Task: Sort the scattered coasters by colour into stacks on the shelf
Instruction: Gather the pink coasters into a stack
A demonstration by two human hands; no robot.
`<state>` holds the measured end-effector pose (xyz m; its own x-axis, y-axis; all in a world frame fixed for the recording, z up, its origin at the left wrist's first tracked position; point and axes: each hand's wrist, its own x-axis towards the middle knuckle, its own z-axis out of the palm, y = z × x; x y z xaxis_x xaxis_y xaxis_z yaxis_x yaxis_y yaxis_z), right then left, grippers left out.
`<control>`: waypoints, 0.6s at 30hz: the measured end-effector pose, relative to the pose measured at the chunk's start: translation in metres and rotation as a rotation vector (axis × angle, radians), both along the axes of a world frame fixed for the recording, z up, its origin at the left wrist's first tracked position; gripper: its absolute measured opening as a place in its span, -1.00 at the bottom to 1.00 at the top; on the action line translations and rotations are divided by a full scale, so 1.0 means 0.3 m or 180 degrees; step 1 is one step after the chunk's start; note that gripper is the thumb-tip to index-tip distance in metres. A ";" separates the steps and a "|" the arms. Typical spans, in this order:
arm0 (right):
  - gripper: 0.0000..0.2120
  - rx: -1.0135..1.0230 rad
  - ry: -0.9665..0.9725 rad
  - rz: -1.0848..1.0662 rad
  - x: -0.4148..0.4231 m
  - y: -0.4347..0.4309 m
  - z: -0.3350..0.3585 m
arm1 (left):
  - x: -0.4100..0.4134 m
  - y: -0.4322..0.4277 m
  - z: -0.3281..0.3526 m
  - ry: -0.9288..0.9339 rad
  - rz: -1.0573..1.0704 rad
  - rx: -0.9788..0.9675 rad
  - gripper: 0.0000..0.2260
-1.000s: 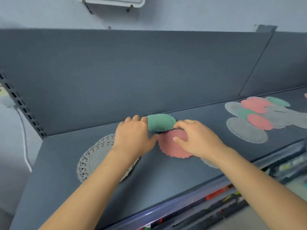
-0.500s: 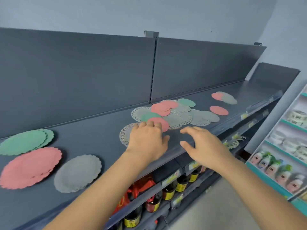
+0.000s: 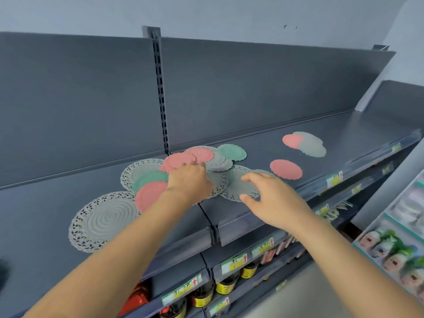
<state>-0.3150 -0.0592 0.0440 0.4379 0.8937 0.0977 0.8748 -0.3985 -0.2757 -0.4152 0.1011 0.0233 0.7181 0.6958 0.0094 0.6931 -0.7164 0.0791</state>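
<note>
Head view: the scattered coasters (image 3: 231,152) overlap mid-shelf (image 3: 358,131), near its back edge. Our left grip (image 3: 189,180) curls onto a pink coaster (image 3: 176,160); whether it pinches we cannot tell. Our right grip (image 3: 273,200) hovers spread, holding nothing. We judge them thin, light and floppy, best lifted by a scalloped rim.

Pink, green, grey coasters (image 3: 286,169); dark-grey shelf (image 3: 252,143)

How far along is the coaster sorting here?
Done: no sorted stacks show in this view. In hand: the left hand touches a pink coaster in the mixed pile; the right hand hovers open. Left: that pile, a lone pink coaster and a pink-and-grey cluster farther right.
</note>
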 end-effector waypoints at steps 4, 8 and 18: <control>-0.63 -0.0152 -0.0006 0.0212 0.165 0.108 -0.003 | 0.116 0.228 -0.040 0.0051 0.0837 -0.0269 -0.47; -0.63 -0.0288 0.0078 0.0557 0.288 0.238 -0.014 | 0.188 0.347 -0.063 -0.0021 0.1500 -0.0807 -0.47; -0.51 -0.0604 0.0195 0.1229 0.441 0.708 -0.105 | 0.235 0.364 -0.062 -0.0296 0.2272 -0.0502 -0.22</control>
